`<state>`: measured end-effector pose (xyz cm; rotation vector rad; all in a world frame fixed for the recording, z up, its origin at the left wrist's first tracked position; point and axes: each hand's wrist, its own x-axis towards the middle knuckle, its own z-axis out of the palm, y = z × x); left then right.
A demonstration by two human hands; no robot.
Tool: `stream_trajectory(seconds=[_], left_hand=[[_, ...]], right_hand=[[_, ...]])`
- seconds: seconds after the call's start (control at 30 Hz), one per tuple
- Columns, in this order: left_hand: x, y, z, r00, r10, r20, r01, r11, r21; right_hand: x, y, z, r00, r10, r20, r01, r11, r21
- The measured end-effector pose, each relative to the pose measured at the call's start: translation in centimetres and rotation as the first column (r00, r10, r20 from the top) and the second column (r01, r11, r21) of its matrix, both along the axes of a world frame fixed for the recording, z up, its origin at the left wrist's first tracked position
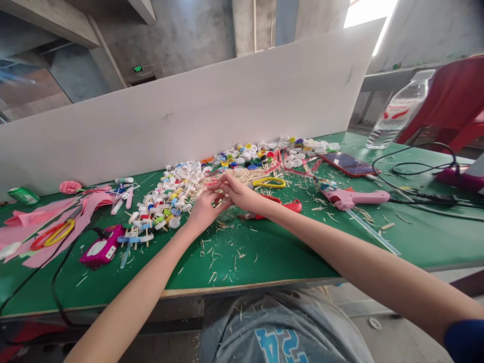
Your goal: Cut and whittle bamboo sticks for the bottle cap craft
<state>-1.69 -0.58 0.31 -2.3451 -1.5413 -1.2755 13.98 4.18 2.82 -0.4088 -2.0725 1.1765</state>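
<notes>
Worktop [272,257]: green, spread before you from left to right. White panel [212,116]: stood along its far side. Bottle caps [177,186], mixed colours, many fixed to short sticks: heaped to the left of your hands and along the far side. Pink sheets [94,201]: far left. Thin wooden sticks [245,175]: piled just beyond your hands. Left hand [206,206] and right hand [242,194]: drawn together at the centre, fingers bent and meeting; you could not tell whether anything was pinched between them. Clear bottle [399,113]: upright, far right. Pink glue gun [346,198]: on its side, right. Phone [348,164]: flat, beyond the gun. Magenta box [102,247], corded: near left. Red-handled pliers [293,205]: just beside your right hand, partly behind the forearm. Wood shavings [241,254]: scattered, near centre.
</notes>
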Motion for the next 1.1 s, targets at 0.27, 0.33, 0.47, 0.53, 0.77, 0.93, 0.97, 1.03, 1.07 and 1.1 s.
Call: stream_trajectory(seconds=[0.27,0.33,0.47,0.53,0.77,0.93,0.97,1.03,1.07,1.1], left_hand=[[-0.3,0.2,0.3,0.999,0.041,-0.024,-0.041,0.999,0.013],[-0.5,0.3,0.2,0.998,0.047,-0.039,-0.045,0.999,0.030],[-1.0,0.3,0.1,0.993,0.035,-0.110,-0.028,0.997,0.072],[-1.2,0.3,0.0,0.989,0.040,-0.145,-0.027,0.996,0.091],[-1.1,0.2,0.2,0.952,0.050,-0.301,-0.016,0.993,0.115],[-1.3,0.2,0.4,0.934,0.040,-0.354,-0.002,0.994,0.107],[-1.3,0.2,0.4,0.934,0.038,-0.357,-0.001,0.995,0.105],[-1.4,0.2,0.6,0.930,0.040,-0.365,-0.002,0.995,0.103],[-1.4,0.1,0.7,0.929,0.044,-0.368,-0.006,0.995,0.103],[-1.4,0.1,0.7,0.928,0.047,-0.371,-0.009,0.995,0.102]], right_hand=[[-0.1,0.5,-0.8,1.000,-0.014,0.009,0.013,0.992,0.123],[0.1,0.6,-0.6,1.000,0.006,0.001,-0.006,0.994,0.109],[0.9,0.9,0.1,0.999,-0.050,0.004,0.049,0.988,0.147],[1.2,1.1,0.4,0.989,-0.138,0.050,0.126,0.973,0.194],[1.8,0.7,1.2,0.934,-0.258,0.246,0.139,0.899,0.415],[1.5,0.6,0.8,0.923,-0.286,0.258,0.105,0.831,0.547],[1.4,0.7,0.7,0.926,-0.283,0.251,0.097,0.819,0.566],[1.2,0.9,0.3,0.930,-0.277,0.242,0.084,0.801,0.593],[1.1,1.0,0.2,0.929,-0.280,0.242,0.083,0.796,0.600],[1.1,1.1,0.1,0.927,-0.285,0.245,0.086,0.795,0.601]])
